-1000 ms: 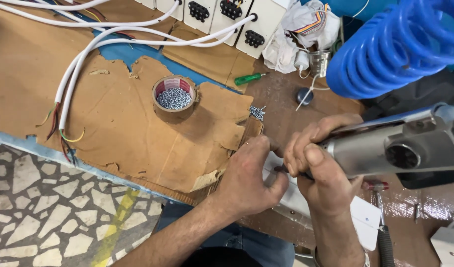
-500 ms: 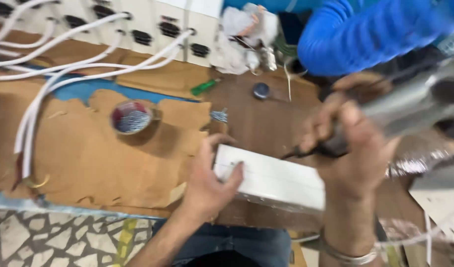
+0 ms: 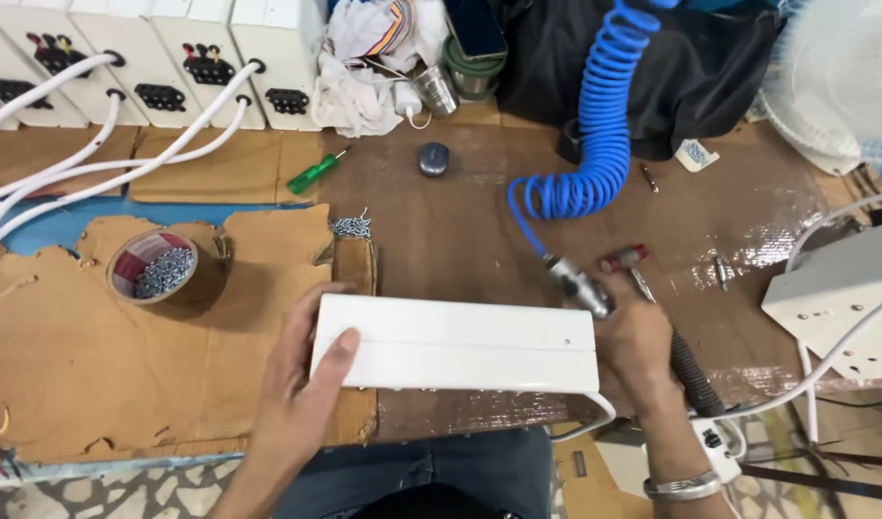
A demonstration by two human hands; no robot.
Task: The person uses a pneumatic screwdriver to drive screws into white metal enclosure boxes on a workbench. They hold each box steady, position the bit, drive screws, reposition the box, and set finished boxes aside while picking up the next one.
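My left hand (image 3: 301,384) now grips the left end of the white box (image 3: 455,343), thumb on top and fingers wrapped under its edge. The box lies flat and lengthwise on the bench (image 3: 460,221), half on the cardboard (image 3: 95,365), just in front of me. A second ago both hands were bunched over the tool's tip at the box; half a second ago the view swung and the tool was lifted high on the right. Now my right hand (image 3: 638,336) has come down beside the box's right end, closed around the air tool (image 3: 580,284), which points up and left with its blue coiled hose (image 3: 599,125) running back across the bench. The tool's tip sits just beside the box's top right corner, apart from it as far as I can tell. A small dark dot shows on the box face near that corner; I cannot tell whether it is a screw or a bare hole.

I read this as the tool being off the work, with the box squared up and held steady. The screw cup (image 3: 152,267) stands well left, a loose heap of screws (image 3: 351,227) near the box's far edge, and a green screwdriver (image 3: 316,173) lies beyond. White cables (image 3: 95,163) trail from the boxes (image 3: 172,58) at the back.
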